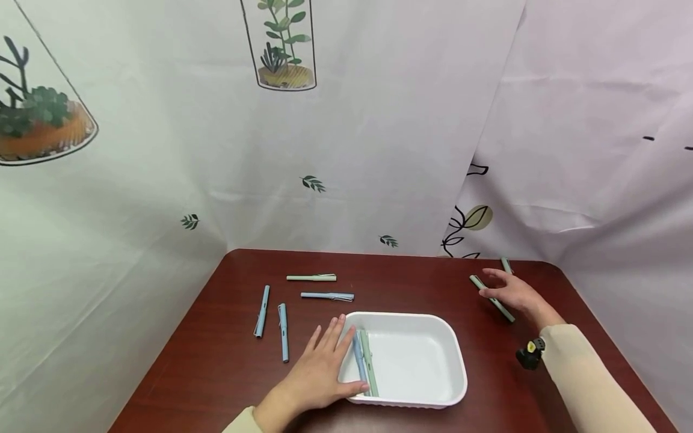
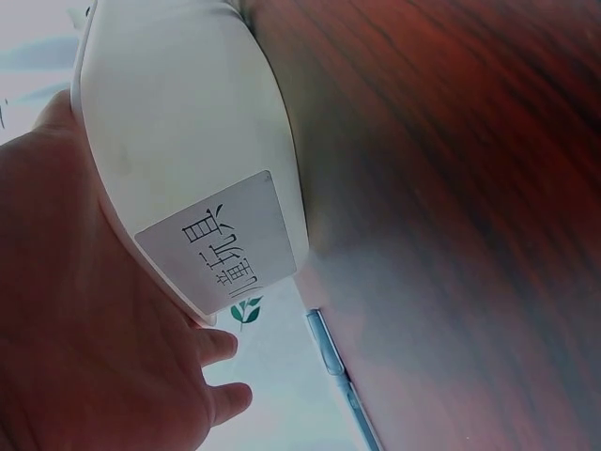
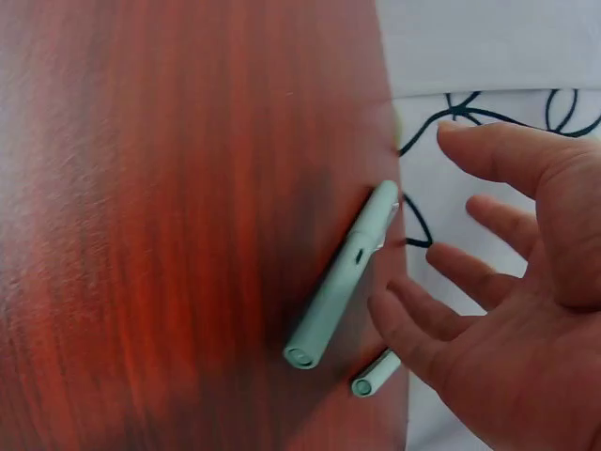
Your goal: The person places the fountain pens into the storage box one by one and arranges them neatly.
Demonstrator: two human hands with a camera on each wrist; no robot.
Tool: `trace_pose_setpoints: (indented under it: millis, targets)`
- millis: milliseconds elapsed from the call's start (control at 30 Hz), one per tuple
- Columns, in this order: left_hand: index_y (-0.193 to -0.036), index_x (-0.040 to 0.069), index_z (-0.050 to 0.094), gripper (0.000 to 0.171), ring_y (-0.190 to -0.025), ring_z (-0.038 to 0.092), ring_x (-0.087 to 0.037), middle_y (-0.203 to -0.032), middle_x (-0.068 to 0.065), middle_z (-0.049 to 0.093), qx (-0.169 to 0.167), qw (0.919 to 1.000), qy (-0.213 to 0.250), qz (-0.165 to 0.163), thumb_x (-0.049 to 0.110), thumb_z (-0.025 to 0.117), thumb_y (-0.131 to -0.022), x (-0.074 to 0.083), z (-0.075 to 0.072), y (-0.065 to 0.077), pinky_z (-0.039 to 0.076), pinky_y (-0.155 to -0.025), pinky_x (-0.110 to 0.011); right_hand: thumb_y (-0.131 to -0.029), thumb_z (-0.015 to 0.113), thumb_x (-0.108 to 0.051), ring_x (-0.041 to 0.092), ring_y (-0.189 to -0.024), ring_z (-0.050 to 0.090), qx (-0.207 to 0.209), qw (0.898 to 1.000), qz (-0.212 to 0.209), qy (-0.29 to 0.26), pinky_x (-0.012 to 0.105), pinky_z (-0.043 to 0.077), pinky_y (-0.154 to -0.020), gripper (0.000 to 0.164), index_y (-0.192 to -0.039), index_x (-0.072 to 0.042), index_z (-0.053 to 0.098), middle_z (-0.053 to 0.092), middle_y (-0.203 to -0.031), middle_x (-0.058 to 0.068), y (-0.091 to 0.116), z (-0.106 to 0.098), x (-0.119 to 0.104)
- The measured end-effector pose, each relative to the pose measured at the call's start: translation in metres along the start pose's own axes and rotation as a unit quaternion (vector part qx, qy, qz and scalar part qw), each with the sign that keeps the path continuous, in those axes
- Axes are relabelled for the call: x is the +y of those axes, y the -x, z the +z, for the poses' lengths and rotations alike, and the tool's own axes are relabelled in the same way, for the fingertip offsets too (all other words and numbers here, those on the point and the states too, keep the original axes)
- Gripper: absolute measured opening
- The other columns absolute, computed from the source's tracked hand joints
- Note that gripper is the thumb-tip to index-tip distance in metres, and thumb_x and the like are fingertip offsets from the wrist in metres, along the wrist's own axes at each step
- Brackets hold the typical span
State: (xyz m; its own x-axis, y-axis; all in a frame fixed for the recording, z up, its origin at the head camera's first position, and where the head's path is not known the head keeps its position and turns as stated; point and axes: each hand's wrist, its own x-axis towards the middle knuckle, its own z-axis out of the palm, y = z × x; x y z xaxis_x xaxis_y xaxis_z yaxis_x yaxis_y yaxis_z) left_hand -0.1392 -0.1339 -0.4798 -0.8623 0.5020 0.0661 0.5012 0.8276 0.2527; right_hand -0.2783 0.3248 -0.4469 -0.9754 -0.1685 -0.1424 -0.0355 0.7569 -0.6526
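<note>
A white plastic tray [image 1: 417, 355] sits near the front of the table, holding a blue pen [image 1: 359, 355] and a green pen [image 1: 369, 364] along its left side. Over its left rim rests my left hand [image 1: 319, 373], fingers spread and straight. In the left wrist view the tray's outer wall [image 2: 178, 103] bears a printed label [image 2: 221, 244]. At the table's right, my right hand [image 1: 514, 293] hovers beside and over a capped green pen [image 3: 343, 282], fingers loosely bent and holding nothing. Another green pen [image 1: 506, 266] lies just beyond, partly hidden by the fingers in the right wrist view.
Left of the tray lie two upright-pointing blue pens [image 1: 262, 311] and a crosswise blue pen [image 1: 327, 296]. Behind these is a green pen [image 1: 311, 278]. A patterned white curtain [image 1: 352, 150] surrounds the dark red wooden table [image 1: 216, 361] at the back and sides.
</note>
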Motion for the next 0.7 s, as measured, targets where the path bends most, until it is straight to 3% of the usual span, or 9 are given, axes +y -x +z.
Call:
trace_pose_setpoints:
  millis: [200, 367, 533, 700]
  targets:
    - [-0.159, 0.008, 0.032, 0.103, -0.155, 0.018, -0.031, -0.168, -0.016, 0.018, -0.008, 0.9999, 0.007, 0.002, 0.077, 0.055, -0.086, 0.002, -0.001, -0.001, 0.020, -0.121, -0.058, -0.091, 0.073, -0.024, 0.055, -0.129, 0.044, -0.003, 1.000, -0.020, 0.024, 0.063, 0.041, -0.101, 0.078, -0.149, 0.012, 0.034, 0.039, -0.146, 0.041, -0.001, 0.007, 0.013]
    - [-0.159, 0.009, 0.032, 0.102, -0.155, 0.018, -0.031, -0.168, -0.016, 0.018, -0.009, 1.0000, 0.003, -0.001, 0.077, 0.055, -0.087, 0.003, -0.001, -0.002, 0.019, -0.121, -0.058, -0.086, 0.077, -0.020, 0.058, -0.125, 0.044, 0.014, 0.995, -0.035, 0.088, 0.068, 0.039, -0.100, 0.076, -0.144, 0.014, 0.042, 0.042, -0.141, 0.043, -0.009, 0.012, 0.020]
    - [-0.159, 0.008, 0.032, 0.103, -0.155, 0.019, -0.033, -0.168, -0.017, 0.018, -0.011, 0.9999, 0.008, 0.000, 0.077, 0.056, -0.086, 0.003, -0.004, -0.003, 0.019, -0.121, -0.058, -0.082, 0.077, -0.020, 0.061, -0.125, 0.039, 0.022, 0.987, -0.029, 0.159, 0.073, 0.030, -0.102, 0.073, -0.139, 0.014, 0.047, 0.045, -0.132, 0.045, -0.016, 0.015, 0.020]
    - [-0.159, 0.009, 0.033, 0.103, -0.155, 0.020, -0.033, -0.168, -0.017, 0.019, -0.003, 1.0000, -0.005, -0.001, 0.078, 0.054, -0.086, 0.000, -0.005, -0.001, 0.020, -0.121, -0.059, -0.085, 0.075, -0.016, 0.058, -0.121, 0.042, 0.010, 0.982, -0.023, 0.187, 0.069, 0.032, -0.100, 0.066, -0.138, 0.014, 0.049, 0.047, -0.128, 0.043, -0.023, 0.013, 0.012]
